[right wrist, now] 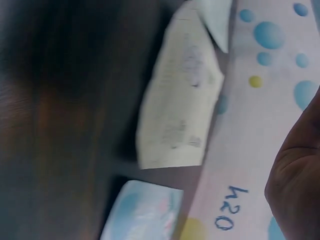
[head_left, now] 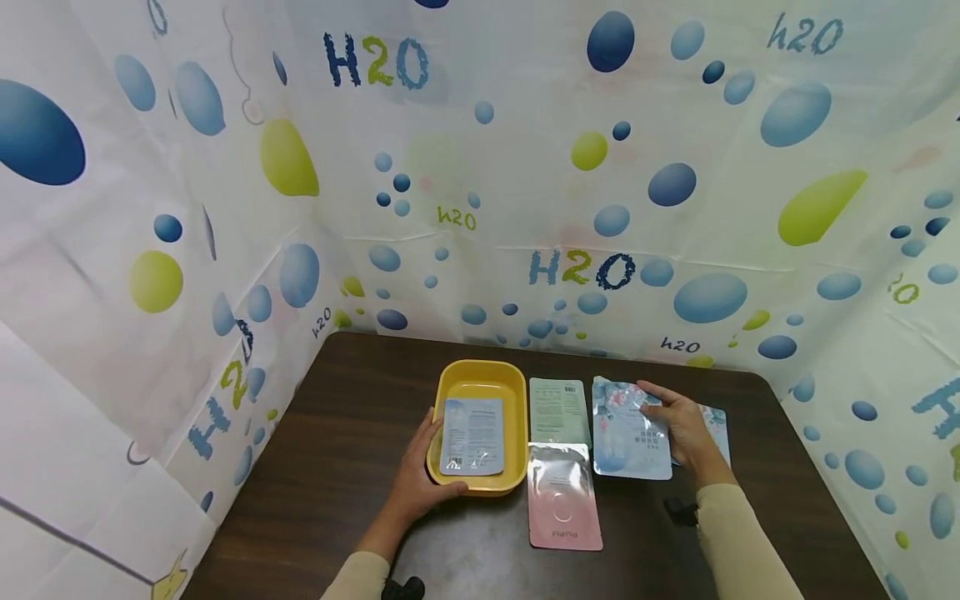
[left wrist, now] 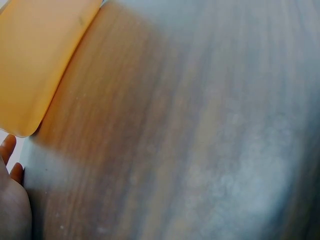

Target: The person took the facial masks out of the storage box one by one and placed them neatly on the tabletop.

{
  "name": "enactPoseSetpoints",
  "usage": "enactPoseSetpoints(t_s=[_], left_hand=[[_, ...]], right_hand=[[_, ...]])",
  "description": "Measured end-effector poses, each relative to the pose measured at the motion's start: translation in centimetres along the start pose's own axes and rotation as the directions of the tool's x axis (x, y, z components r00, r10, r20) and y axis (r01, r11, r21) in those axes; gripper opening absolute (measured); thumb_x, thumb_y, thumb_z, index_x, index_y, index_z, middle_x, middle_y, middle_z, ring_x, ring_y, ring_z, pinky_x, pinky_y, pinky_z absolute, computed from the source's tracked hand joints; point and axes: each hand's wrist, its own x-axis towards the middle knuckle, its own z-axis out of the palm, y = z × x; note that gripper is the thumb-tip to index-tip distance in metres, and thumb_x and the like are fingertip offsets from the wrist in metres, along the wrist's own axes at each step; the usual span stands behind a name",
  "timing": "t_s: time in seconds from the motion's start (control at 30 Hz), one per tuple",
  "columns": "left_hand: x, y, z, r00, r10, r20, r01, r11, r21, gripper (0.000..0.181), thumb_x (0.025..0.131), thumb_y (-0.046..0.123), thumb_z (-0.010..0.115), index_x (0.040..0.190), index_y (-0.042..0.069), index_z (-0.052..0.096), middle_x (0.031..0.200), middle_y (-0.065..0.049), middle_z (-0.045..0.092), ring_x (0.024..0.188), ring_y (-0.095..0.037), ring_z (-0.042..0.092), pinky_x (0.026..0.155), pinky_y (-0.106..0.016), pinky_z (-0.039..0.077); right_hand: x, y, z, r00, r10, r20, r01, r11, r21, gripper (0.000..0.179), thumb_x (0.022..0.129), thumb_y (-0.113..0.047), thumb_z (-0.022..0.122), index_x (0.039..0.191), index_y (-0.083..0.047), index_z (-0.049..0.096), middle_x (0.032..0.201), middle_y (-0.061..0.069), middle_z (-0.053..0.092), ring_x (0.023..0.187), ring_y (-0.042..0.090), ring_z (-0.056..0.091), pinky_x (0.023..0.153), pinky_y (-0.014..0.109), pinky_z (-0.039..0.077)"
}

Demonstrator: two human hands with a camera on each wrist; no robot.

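Note:
In the head view my left hand (head_left: 417,473) grips the front left corner of a yellow plastic basin (head_left: 491,489), its thumb along the front rim. Inside the basin lies a pale blue-grey printed sachet (head_left: 472,437). My right hand (head_left: 684,427) pinches the upper right side of a light blue face mask sachet (head_left: 624,435) with pink flowers. Partly hidden behind that hand is another blue flowered sachet (head_left: 718,427). In the left wrist view the basin (left wrist: 40,60) is at upper left, with part of my left hand (left wrist: 12,200) below it.
Between basin and right hand, a pale green sachet (head_left: 558,411) lies behind a silver-and-pink one (head_left: 562,504). All rest on a dark wooden table (head_left: 360,400). A white curtain (head_left: 510,200) with blue and green dots stands along the back and sides.

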Motion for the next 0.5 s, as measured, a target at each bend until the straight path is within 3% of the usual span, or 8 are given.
enactPoseSetpoints(t_s=[0.2,0.4,0.5], left_hand=[[0.0,-0.1,0.1,1.000,-0.008,-0.001,0.008,1.000,-0.006,0.117,0.058,0.039,0.097,0.156,0.011,0.041,0.172,-0.006,0.022,0.155,-0.041,0.025,0.115,-0.069,0.029],[0.1,-0.1,0.1,1.000,-0.022,0.004,0.022,1.000,-0.014,0.116,0.059,0.038,0.097,0.157,0.012,0.040,0.172,-0.005,0.021,0.156,-0.040,0.024,0.117,-0.069,0.028],[0.0,-0.1,0.1,1.000,-0.024,0.005,0.024,1.000,-0.017,0.116,0.059,0.038,0.097,0.157,0.012,0.040,0.172,-0.006,0.021,0.156,-0.041,0.023,0.117,-0.069,0.028]], right_hand=[[-0.5,1.8,-1.0,0.997,0.040,0.061,-0.032,0.991,-0.128,0.052,0.096,0.001,0.064,0.143,-0.018,0.062,0.108,-0.013,0.071,0.091,0.014,0.076,0.080,0.032,0.062],[-1.2,3.9,-1.7,0.993,0.039,0.107,-0.012,0.971,-0.238,0.067,0.094,0.000,0.066,0.156,-0.005,0.040,0.115,-0.015,0.067,0.093,0.014,0.076,0.083,0.033,0.062],[-1.5,4.6,-1.9,0.996,0.040,0.080,-0.016,0.960,-0.281,0.070,0.093,0.001,0.068,0.156,-0.003,0.038,0.130,0.000,0.064,0.093,0.015,0.076,0.084,0.032,0.062]])
